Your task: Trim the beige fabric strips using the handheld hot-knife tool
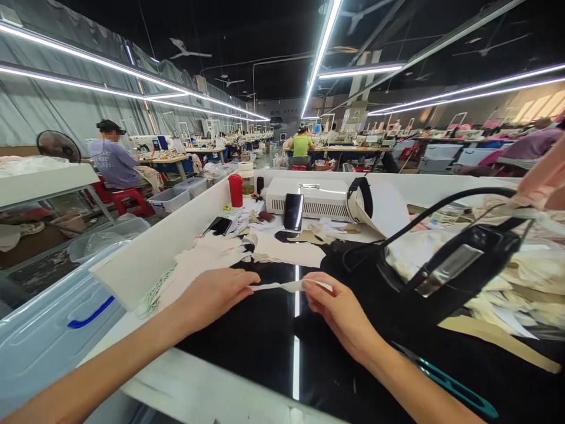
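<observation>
A narrow white strip of fabric (279, 286) stretches between my two hands, above a glossy black work surface (265, 341). My left hand (220, 291) pinches its left end with thumb and fingers. At the right end, my right hand (326, 300) grips the strip between thumb and fingertips, with a bit sticking out past the fingers. Just beyond the hands lie pale cut fabric pieces (286, 250). Scissors with teal handles (459, 383) rest on the black surface, partly behind my right forearm.
A black machine (468, 265) with a cable stands at the right, beside heaped fabric scraps (525, 271). Behind are a phone (293, 212), a white vented box (304, 197) and a red cup (235, 191). A blue-handled plastic bin (57, 341) sits left. Several people work farther off.
</observation>
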{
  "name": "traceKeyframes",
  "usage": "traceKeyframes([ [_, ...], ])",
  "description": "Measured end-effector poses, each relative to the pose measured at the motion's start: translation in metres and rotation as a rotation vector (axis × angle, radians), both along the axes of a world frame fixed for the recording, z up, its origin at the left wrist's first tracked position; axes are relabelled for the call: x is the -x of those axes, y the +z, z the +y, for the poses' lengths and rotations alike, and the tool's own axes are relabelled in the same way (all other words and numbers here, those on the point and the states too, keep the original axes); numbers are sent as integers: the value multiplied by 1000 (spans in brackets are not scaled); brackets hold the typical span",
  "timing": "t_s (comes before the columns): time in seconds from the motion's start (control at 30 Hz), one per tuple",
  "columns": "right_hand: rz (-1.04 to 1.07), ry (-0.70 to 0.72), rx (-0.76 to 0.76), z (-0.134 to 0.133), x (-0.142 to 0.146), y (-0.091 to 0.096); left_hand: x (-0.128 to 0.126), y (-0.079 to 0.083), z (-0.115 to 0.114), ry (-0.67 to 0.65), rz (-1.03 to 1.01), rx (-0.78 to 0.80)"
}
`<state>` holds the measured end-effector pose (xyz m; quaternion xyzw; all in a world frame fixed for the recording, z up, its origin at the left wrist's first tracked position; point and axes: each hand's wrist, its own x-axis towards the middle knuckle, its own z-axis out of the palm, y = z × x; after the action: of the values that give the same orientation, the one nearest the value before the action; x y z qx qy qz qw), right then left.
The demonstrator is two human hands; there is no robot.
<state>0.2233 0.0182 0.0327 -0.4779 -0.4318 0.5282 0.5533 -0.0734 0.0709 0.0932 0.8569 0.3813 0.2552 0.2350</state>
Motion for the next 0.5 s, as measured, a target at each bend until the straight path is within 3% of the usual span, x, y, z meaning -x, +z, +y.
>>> traceKeyframes([
  [0.1, -180, 86, -12, -26, -11, -2, 17, -3, -20, -156, 182, 57],
  [0.23, -425, 251, -122, -59, -19, -27, 18, -14, -44, -228, 285, 175],
  [0.37, -667, 362, -319, -76, -25, -47, -10, -34, -51, -221, 203, 25],
  [0.5, -843, 451, -395, -84, -36, -37, -47, -60, -53, -272, 225, -180],
])
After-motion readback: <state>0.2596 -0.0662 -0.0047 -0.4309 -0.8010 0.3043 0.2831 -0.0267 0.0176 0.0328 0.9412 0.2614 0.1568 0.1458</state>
